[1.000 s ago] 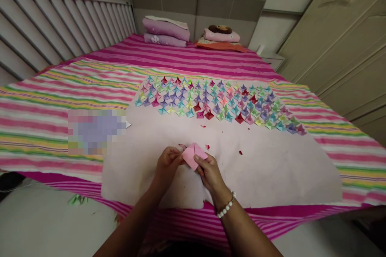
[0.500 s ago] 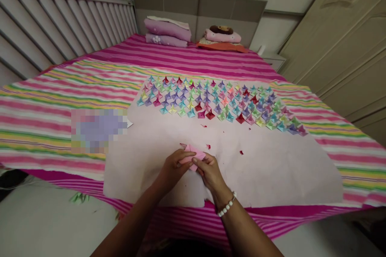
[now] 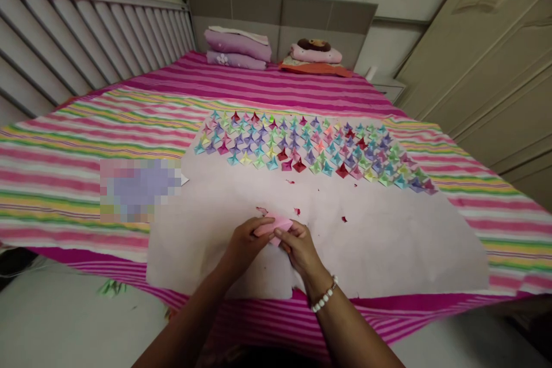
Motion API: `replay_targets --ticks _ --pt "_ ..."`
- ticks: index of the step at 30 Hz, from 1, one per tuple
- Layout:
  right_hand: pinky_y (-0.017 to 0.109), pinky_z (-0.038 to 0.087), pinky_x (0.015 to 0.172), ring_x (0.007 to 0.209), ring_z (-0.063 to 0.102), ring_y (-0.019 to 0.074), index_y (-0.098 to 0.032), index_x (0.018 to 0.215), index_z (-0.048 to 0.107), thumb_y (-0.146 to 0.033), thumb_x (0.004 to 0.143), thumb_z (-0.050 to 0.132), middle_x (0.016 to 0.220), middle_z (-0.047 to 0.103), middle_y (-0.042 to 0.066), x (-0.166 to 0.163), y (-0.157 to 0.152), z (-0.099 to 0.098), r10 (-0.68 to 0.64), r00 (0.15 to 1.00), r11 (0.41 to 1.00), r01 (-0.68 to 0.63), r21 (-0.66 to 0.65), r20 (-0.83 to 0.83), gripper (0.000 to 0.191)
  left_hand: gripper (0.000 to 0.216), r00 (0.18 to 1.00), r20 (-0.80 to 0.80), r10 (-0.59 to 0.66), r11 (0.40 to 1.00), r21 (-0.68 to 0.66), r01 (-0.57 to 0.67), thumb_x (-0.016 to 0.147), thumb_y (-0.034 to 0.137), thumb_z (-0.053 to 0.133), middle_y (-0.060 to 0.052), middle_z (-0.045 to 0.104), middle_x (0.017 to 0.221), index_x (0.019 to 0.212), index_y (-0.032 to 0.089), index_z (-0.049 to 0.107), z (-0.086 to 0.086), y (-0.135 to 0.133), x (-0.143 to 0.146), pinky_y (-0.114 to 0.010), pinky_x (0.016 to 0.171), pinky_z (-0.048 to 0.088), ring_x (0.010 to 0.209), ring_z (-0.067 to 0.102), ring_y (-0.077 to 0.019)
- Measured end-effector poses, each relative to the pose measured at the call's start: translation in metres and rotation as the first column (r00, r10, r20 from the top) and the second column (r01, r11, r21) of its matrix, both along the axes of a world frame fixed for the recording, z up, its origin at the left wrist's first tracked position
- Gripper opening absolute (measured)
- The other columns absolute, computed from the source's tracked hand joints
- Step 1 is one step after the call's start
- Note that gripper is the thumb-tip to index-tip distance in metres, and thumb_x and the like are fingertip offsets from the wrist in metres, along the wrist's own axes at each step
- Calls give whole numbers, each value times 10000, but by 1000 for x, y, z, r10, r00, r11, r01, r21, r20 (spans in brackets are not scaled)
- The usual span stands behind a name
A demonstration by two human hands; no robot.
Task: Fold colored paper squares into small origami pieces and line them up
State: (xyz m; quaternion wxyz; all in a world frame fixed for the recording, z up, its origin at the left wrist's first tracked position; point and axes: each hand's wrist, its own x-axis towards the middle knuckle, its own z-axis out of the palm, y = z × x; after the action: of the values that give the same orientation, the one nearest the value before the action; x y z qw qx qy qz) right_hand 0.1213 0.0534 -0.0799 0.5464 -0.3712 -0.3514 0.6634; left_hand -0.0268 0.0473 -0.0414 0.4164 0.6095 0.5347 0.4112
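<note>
A piece of pink folded paper is between my two hands, low over the white sheet. My left hand pinches its left side, thumb toward me. On its right edge my right hand is closed, the thumb pressing on the near face; a bracelet of white beads circles that wrist. The fingers beneath the paper are partly hidden. Beyond my hands, several rows of small folded paper pieces in many colours cover the far part of the sheet.
Red scraps lie scattered on the sheet. A blurred-out patch is at left on the striped bedcover. Folded purple bedding sits by the headboard. A slatted rail borders the left, wooden doors the right.
The top part of the pink paper, upright and pointed before, now looks folded down and flatter. Both hands keep their hold in nearly the same place. The view has shifted slightly.
</note>
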Motion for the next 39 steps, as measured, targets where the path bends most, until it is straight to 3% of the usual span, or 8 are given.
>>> replay_targets --ticks 10,18,22,26,29,32,36,39 --pt "206 159 405 402 273 32 -154 728 704 -266 653 775 496 508 -55 0 -1 3 13 1000 1000 -13 14 8 152 181 1000 6 20 991 131 -20 718 225 652 -38 701 805 878 203 734 -8 1 0 -254 677 514 752 649 -158" --pt "193 188 391 395 317 35 -174 759 657 -263 621 799 559 571 -46 0 2 -1 -5 1000 999 6 37 -18 217 137 1000 -4 22 979 205 -20 729 219 668 -27 660 725 838 211 751 -11 3 -1 -241 608 485 667 612 -143" --pt "195 311 433 440 407 59 -236 1024 654 -207 579 824 612 584 -62 1 2 -2 -62 998 998 62 12 -28 477 130 1000 -12 20 988 153 -18 747 238 660 -31 653 749 837 200 746 -8 1 -1 -236 605 465 688 604 -142" --pt "247 442 601 677 556 127 -236 847 709 -213 620 804 793 624 -7 1 1 -2 -77 997 994 75 85 24 247 127 1000 6 5 995 104 -5 757 250 650 -30 648 767 832 203 741 -5 -1 -1 -239 620 468 715 603 -146" --pt "251 435 618 738 545 137 -213 694 703 -224 629 797 870 602 9 1 0 -1 -114 991 981 102 165 67 115 111 1000 -4 -1 995 103 2 759 246 642 -26 648 760 799 211 740 -3 0 0 -241 631 466 719 595 -145" --pt "235 382 539 628 487 105 -203 668 690 -236 656 783 846 591 3 2 0 -1 -98 992 984 85 159 77 99 108 1000 19 18 996 83 -19 734 275 664 -28 655 753 771 196 728 -2 2 1 -242 619 462 707 596 -147" --pt "219 277 438 480 359 58 -198 680 677 -250 680 772 808 574 -14 2 0 -3 -76 996 991 69 117 55 109 199 984 168 60 995 -92 -45 655 320 728 0 643 651 751 156 669 -1 3 0 -231 552 442 593 580 -129" --pt "224 347 495 552 443 88 -209 685 686 -248 682 771 781 569 -12 2 1 -3 -85 995 985 77 152 48 94 222 970 237 43 987 -163 -4 650 341 738 4 640 609 712 145 655 0 3 -2 -231 558 440 582 584 -129"
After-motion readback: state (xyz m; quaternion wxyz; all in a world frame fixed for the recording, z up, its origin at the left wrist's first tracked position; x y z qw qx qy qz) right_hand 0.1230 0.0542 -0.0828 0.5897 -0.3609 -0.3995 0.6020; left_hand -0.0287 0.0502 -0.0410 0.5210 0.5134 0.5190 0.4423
